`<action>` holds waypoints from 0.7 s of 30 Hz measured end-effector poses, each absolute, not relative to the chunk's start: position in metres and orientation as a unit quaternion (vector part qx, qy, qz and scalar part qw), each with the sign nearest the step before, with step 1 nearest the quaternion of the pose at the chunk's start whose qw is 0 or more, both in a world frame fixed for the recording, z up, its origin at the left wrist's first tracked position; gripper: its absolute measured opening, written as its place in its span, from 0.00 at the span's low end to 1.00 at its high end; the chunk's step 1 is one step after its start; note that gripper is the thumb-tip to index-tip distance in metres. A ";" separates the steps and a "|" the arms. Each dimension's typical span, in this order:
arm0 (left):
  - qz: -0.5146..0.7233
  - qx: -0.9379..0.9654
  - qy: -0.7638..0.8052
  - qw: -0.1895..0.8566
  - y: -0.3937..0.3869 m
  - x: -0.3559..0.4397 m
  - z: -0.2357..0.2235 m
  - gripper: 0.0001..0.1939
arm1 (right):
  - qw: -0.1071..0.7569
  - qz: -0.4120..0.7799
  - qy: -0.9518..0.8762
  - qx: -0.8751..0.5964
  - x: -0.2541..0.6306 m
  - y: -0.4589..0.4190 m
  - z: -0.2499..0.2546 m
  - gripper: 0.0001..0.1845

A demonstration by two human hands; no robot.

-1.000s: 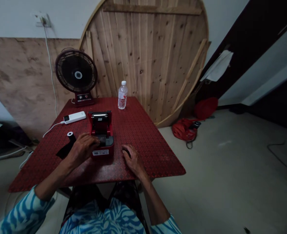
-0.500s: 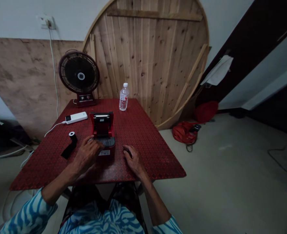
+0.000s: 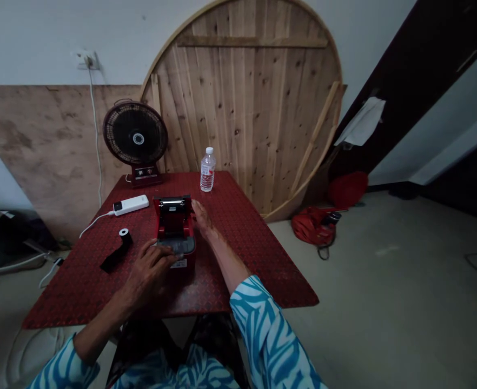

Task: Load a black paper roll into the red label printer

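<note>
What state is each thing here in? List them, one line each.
Red plastic label printer: lid open.
Black ribbon roll with white core: partly unrolled.
White power bank: cable plugged in.
Clear plastic bottle: capped, upright.
Black round desk fan: upright.
Left hand: on printer.
Right hand: on printer.

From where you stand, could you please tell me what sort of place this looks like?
Probably a plain room in a home: a desk fan stands on a red-patterned table, and a large round wooden board leans against the wall.

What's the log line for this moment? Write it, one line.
left hand: on open red printer | right hand: beside printer's far right corner | nearby: black roll on red table
</note>
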State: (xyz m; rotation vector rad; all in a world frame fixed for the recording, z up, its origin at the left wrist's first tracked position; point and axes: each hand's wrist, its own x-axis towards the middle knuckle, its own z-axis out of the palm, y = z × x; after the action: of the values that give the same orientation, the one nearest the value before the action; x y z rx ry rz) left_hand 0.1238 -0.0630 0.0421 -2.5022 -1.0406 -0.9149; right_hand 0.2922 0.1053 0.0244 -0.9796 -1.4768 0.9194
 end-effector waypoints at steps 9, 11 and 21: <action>-0.361 -0.849 -0.367 0.115 -0.067 0.121 0.035 0.13 | 0.589 0.394 -0.577 -0.406 0.298 0.066 0.012 0.11; -0.388 -0.843 -0.365 0.074 -0.067 0.119 0.034 0.11 | 0.603 0.398 -0.566 -0.397 0.297 0.058 0.007 0.11; -0.618 -0.390 -0.524 -0.437 -0.002 0.105 0.037 0.26 | 0.588 0.418 -0.555 -0.415 0.297 0.052 0.001 0.17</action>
State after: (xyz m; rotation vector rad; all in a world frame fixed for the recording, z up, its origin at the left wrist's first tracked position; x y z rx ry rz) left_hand 0.1053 -0.0018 0.0372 -1.7552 -2.3568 -2.7822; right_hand 0.2970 0.0521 0.0009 -0.9668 -1.2929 0.9733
